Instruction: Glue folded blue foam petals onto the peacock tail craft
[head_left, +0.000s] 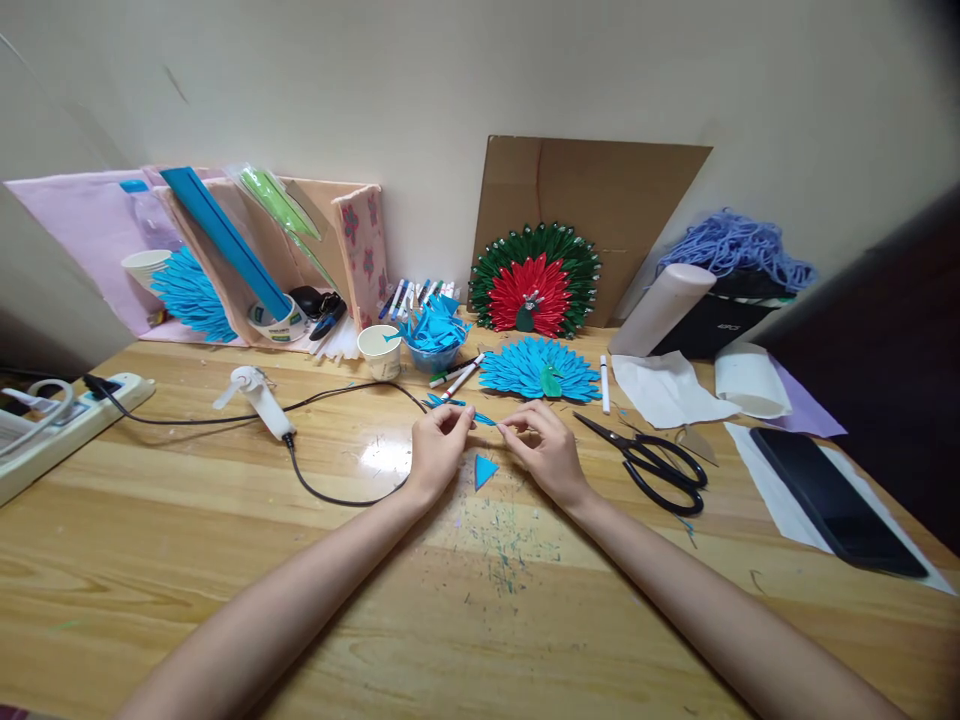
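Observation:
Between my hands is a small, narrow blue petal-like piece (485, 420), pointed at one end. My left hand (441, 450) pinches its left end with thumb and fingers. The fingertips of my right hand (544, 450) are closed at its pointed right end. Below them a blue triangle (485, 471) lies flat on the wooden table (352, 610). A few more narrow blue pieces (442, 401) rest just behind my left hand. Behind my right hand lies a blue fan-shaped peacock (536, 368) with a green body.
Black-handled scissors (652, 460) lie right of my right hand, a phone (836, 500) farther right. A corded glue gun (262, 400) stands at left, its cable looping close to my left arm. A tub of blue pieces (435, 335), a paper cup (379, 352) and a red-green peacock (534, 282) stand behind.

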